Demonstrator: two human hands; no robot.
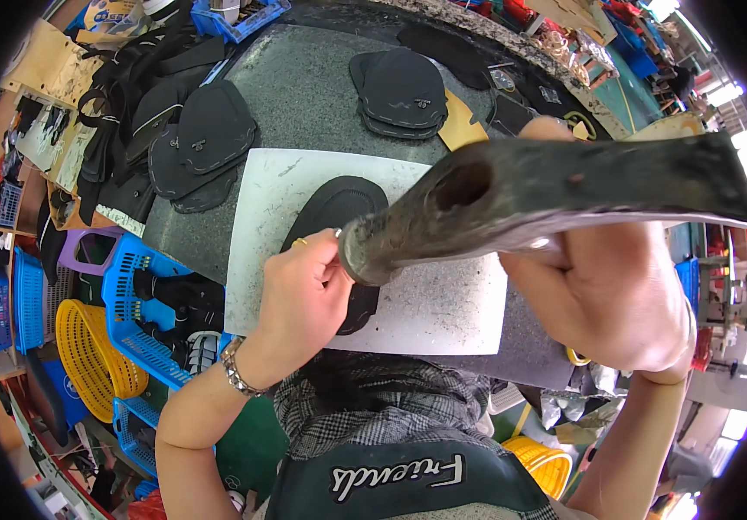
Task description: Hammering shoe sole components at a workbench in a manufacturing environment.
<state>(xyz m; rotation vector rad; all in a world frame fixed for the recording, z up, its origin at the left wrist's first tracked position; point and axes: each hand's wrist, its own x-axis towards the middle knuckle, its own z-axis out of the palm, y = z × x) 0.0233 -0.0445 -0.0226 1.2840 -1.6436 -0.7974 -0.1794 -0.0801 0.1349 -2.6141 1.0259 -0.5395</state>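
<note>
Hammer, gripped tight in my right hand, hangs over the black shoe piece on the white board, and could hit my left hand pinching something there.

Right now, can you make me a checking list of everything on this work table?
Surface: dark speckled table with a white board on top.
Job's things: black shoe piece flat on the board; hammer raised above it.
Clutter: stacks of black pieces further back.
Hands: left hand rests on the shoe piece; right hand grips the hammer.
Cables: nothing seen.
Surroundings: blue basket and yellow basket at the left.
</note>
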